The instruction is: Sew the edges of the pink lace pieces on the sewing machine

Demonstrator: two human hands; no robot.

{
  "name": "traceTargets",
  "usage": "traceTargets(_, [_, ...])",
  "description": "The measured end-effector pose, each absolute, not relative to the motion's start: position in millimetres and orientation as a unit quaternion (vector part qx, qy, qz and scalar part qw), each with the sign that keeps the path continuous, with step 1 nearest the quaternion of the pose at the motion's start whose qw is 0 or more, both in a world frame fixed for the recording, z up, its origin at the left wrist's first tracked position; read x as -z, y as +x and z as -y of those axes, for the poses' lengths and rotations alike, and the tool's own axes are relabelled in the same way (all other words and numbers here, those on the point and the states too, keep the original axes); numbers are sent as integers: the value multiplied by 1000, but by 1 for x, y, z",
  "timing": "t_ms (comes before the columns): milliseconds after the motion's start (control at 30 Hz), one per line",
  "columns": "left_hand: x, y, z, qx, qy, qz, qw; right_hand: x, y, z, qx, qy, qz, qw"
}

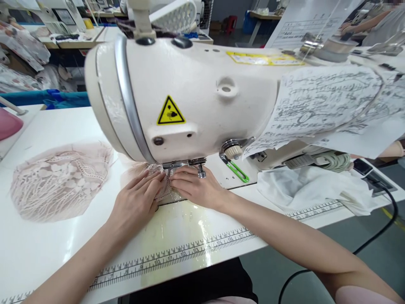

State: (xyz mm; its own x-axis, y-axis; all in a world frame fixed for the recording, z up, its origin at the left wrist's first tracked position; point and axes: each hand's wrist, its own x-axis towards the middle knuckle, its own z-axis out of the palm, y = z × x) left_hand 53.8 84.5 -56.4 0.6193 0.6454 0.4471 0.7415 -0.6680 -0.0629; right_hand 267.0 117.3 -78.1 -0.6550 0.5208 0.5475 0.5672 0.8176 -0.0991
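Observation:
A large white sewing machine (196, 97) fills the middle of the view, its head hiding the needle area. Under it lies a piece of pale pink lace (163, 192), partly covered by my fingers. My left hand (136, 198) rests flat on the lace from the left, fingers stretched forward. From the right, my right hand (198, 185) lies on the lace with fingers extended, its tips close to the presser foot. Another lace piece (63, 181) is spread on the table to the left.
Green thread snips (237, 169) lie on the machine bed. White cloth (313, 188) is bunched at the right. A printed ruler tape (177, 255) runs along the front edge. Handwritten paper (322, 101) hangs on the machine arm. Behind, another person's arm (363, 24) shows at upper right.

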Motion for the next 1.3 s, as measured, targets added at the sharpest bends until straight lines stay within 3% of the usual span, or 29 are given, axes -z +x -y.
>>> traceTargets(233, [58, 52, -82, 225, -876, 415, 103, 67, 264, -115, 21, -278, 916, 288])
traceTargets(533, [63, 45, -86, 192, -907, 359, 111, 71, 251, -109, 125, -213, 921, 300])
traceTargets(1300, [63, 43, -90, 165, -911, 363, 109, 80, 251, -109, 84, -244, 914, 312])
